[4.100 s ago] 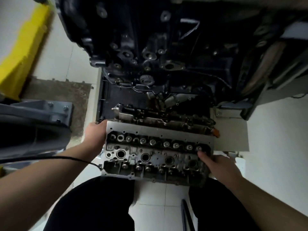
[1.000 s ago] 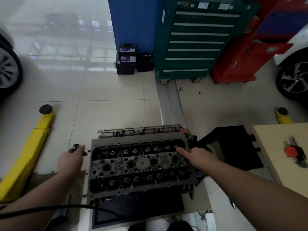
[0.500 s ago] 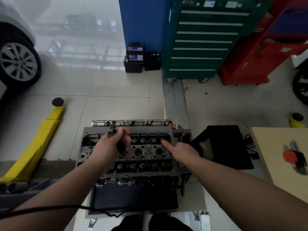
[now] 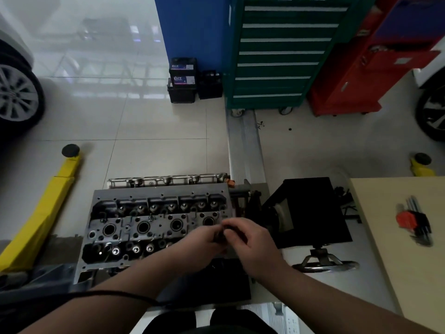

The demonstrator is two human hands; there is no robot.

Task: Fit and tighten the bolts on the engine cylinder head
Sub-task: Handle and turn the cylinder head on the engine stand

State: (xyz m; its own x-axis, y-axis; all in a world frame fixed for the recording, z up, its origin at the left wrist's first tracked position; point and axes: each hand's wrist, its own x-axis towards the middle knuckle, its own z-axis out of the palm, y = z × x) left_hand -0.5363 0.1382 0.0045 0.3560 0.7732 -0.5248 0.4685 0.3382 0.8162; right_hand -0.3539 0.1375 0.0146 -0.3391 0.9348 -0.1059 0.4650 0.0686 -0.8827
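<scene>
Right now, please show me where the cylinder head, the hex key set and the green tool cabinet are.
cylinder head (image 4: 154, 220): head view, on its top face between the round bores.
hex key set (image 4: 413, 224): head view, on the red holder and dark keys.
green tool cabinet (image 4: 277, 51): head view, on its drawer fronts.

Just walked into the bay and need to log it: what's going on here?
A person is working over an engine cylinder head on its stand. Both hands meet above its right end: the left hand and right hand pinch a small dark part, probably a bolt, between them. A hex key set lies unused on the table.
</scene>
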